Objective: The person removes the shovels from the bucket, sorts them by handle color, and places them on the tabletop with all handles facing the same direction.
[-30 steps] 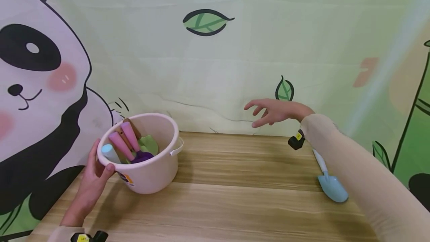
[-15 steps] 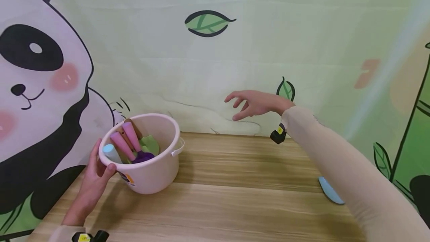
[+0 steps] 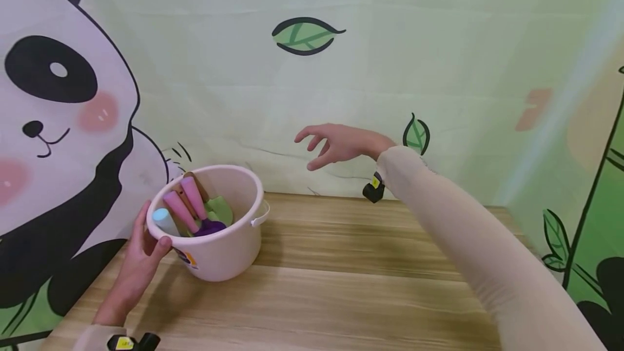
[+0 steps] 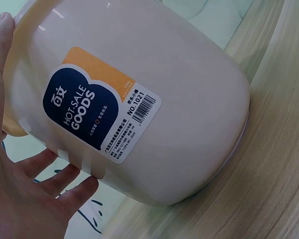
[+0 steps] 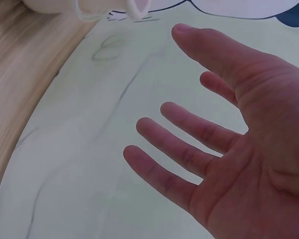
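Observation:
At the left of the head view, a pale pink bucket (image 3: 224, 256) stands on the wooden table. My left hand (image 3: 138, 261) grips its near left side, thumb at the rim and fingers round the outer wall. Inside lean two pink handles (image 3: 181, 211), a light blue handle (image 3: 166, 222), a brown handle (image 3: 187, 180), a purple tool head (image 3: 209, 227) and a green shovel blade (image 3: 220, 210). My right hand (image 3: 336, 142) hovers over the back of the table, right of the bucket, fingers spread and loosely bent. Nothing is in it, as the right wrist view shows.
A wall sheet printed with a panda (image 3: 53, 85) and leaves (image 3: 307, 37) rises behind the wooden table (image 3: 341, 307). The bucket's white handle (image 3: 261, 215) hangs on its right side. My right sleeve (image 3: 453, 221) crosses the table's right part.
My right hand has moved left toward the bucket, staying open. The light blue shovel seen earlier on the table is now hidden behind the right arm. My left hand keeps its grip.

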The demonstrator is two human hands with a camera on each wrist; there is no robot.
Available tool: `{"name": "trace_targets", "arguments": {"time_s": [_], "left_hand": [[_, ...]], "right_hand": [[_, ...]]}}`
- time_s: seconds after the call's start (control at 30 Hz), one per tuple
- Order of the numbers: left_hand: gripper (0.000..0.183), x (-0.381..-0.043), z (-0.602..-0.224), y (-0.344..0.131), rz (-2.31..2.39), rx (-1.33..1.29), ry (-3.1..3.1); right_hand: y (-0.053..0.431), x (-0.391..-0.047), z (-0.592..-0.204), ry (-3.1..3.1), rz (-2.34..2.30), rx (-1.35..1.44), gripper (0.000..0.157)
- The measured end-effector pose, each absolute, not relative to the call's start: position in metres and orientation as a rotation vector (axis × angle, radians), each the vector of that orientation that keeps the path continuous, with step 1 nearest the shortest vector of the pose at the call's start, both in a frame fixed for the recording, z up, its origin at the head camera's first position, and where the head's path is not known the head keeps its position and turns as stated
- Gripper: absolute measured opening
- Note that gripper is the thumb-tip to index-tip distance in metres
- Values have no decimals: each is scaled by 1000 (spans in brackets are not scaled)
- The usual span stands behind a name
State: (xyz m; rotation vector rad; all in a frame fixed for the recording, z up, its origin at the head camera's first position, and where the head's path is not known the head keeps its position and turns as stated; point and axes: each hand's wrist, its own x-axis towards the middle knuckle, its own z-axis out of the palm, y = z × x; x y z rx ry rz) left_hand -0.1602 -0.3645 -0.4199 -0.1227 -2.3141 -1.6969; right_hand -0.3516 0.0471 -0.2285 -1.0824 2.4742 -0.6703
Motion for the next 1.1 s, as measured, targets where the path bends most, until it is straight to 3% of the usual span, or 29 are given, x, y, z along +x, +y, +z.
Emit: {"name": "trace_targets", "arguments": {"time_s": [0.57, 1.1], "left_hand": [[77, -161, -421, -365, -1705, -148, -2288], [78, -161, -420, -364, -1710, -150, -2289]], "right_hand": [[-17, -341, -209, 2401, -627, -1178, 64], [-78, -322, -218, 2304, -609, -1283, 65]]}}
